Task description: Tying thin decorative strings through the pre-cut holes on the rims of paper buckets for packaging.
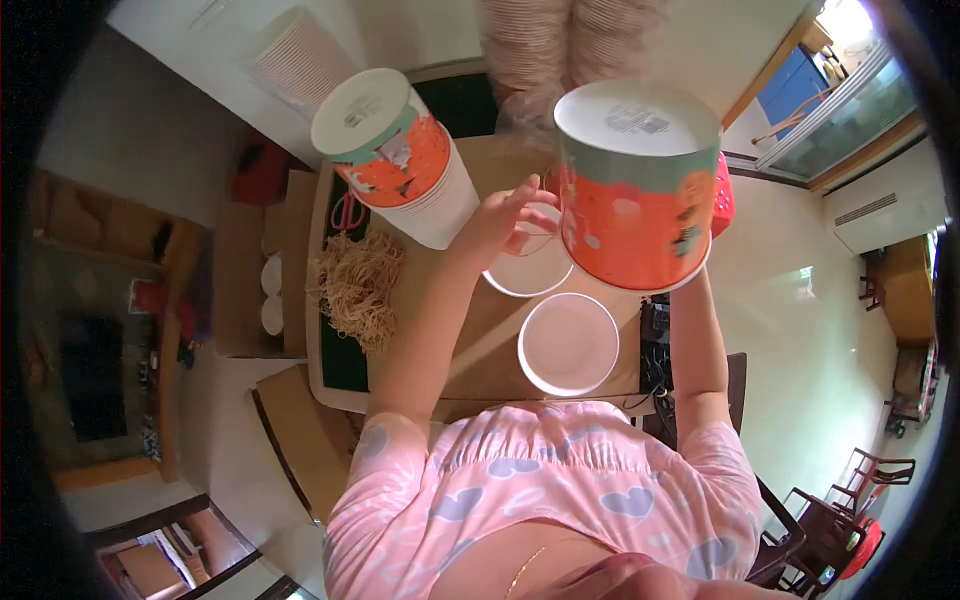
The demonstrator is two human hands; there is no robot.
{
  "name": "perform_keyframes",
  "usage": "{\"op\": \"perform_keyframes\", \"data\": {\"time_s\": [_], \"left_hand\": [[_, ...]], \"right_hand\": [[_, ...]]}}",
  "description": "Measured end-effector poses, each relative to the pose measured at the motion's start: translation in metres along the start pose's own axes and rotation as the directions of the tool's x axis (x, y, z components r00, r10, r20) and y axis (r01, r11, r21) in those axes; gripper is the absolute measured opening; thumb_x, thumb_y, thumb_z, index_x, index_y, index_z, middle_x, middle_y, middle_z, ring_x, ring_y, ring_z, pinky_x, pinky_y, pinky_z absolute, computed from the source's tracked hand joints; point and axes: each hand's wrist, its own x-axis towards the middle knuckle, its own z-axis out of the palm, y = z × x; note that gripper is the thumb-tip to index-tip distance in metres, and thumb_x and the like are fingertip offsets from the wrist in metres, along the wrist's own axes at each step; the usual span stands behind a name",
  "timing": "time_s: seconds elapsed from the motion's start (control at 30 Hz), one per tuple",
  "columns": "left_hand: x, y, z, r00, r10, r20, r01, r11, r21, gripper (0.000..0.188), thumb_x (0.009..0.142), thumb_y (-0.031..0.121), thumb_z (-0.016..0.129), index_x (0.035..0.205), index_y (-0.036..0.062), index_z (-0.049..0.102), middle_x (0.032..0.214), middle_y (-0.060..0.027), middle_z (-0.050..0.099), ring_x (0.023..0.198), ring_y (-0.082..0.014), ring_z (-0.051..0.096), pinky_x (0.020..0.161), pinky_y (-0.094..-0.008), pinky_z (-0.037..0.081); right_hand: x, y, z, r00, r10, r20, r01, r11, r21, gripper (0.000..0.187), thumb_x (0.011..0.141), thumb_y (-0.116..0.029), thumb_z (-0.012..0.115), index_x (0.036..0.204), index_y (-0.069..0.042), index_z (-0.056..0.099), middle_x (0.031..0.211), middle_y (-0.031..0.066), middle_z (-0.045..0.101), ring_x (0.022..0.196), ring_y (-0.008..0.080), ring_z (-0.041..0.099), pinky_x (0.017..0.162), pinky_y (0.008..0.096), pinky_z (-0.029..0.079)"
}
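Note:
Raised at the right is a large orange and green paper bucket (pixel 630 230), its white base facing up. My right forearm reaches up behind it; my right hand is hidden there and supports the bucket. My left hand (pixel 512 218) is beside the bucket's left side, fingers curved, with a thin tan band looped at the fingertips. A stack of paper buckets (pixel 395 155) stands base up, tilted in view, left of my left hand. Below on the table are two white round containers, one nearer (pixel 568 345) and one partly behind my left hand (pixel 530 275).
A tangled heap of tan bands (pixel 358 290) lies at the table's left, with red-handled scissors (pixel 348 213) behind it. Wrapped stacks of white containers (pixel 525 45) stand at the back. An open cardboard box (pixel 290 260) is left of the table, and dark cables (pixel 655 350) are at its right edge.

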Motion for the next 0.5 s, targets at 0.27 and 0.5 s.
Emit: {"op": "perform_keyframes", "data": {"time_s": [0.27, 0.5], "left_hand": [[0.077, -0.006, 0.014, 0.994, 0.079, 0.081, -0.061, 0.977, -0.202, 0.031, 0.092, 0.033, 0.055, 0.069, 0.0117, 0.053, 0.062, 0.0055, 0.044, 0.052, -0.0063, 0.033, 0.050, -0.0236, 0.028], [0.096, -0.014, 0.015, 0.989, 0.094, -0.114, -0.073, 0.982, 0.172, 0.020, 0.089, 0.028, 0.059, 0.091, 0.0081, 0.057, 0.081, 0.0015, 0.060, 0.072, -0.0058, 0.049, 0.065, -0.0232, 0.039]], "right_hand": [[0.035, 0.005, -0.052, 0.996, -0.041, -0.082, 0.053, 0.987, 0.149, 0.041, 0.095, -0.025, 0.046, 0.132, -0.007, 0.040, 0.123, 0.0087, 0.051, 0.109, 0.0206, 0.053, 0.091, 0.0350, 0.047], [0.061, -0.001, -0.002, 0.855, -0.390, -0.341, 0.145, 0.812, -0.565, 0.039, 0.094, -0.025, 0.049, 0.127, -0.005, 0.044, 0.120, 0.0063, 0.052, 0.106, 0.0162, 0.053, 0.090, 0.0332, 0.046]]}}
